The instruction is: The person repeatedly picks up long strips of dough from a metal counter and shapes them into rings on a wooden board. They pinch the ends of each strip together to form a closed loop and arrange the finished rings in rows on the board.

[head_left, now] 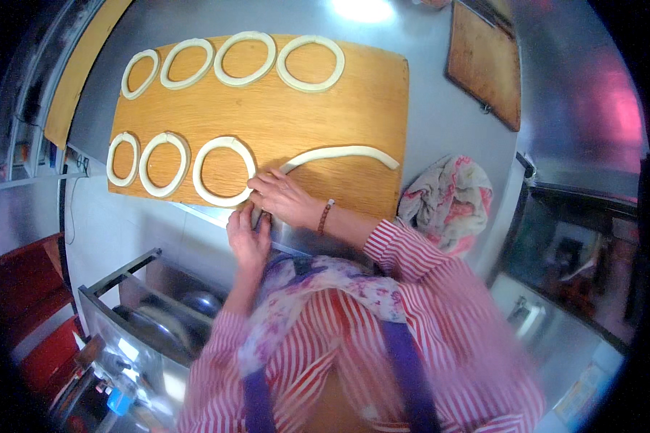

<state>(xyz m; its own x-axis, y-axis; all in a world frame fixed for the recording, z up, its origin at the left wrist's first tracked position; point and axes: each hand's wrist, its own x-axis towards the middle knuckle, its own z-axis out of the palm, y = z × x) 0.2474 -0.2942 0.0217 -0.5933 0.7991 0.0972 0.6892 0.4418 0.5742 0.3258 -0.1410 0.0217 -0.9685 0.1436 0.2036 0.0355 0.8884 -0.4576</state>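
Several pale dough rings lie in two rows on a wooden board. A long dough strip curves across the board's lower right. My right hand is closed on the near end of this strip, just right of a dough ring. My left hand is at the board's front edge, just below my right hand, with fingers curled together; what lies between them is hidden by the fingers.
The board sits on a steel counter. A smaller wooden board is at the back right, and a crumpled patterned cloth lies right of the board. At lower left stands a metal rack with pans.
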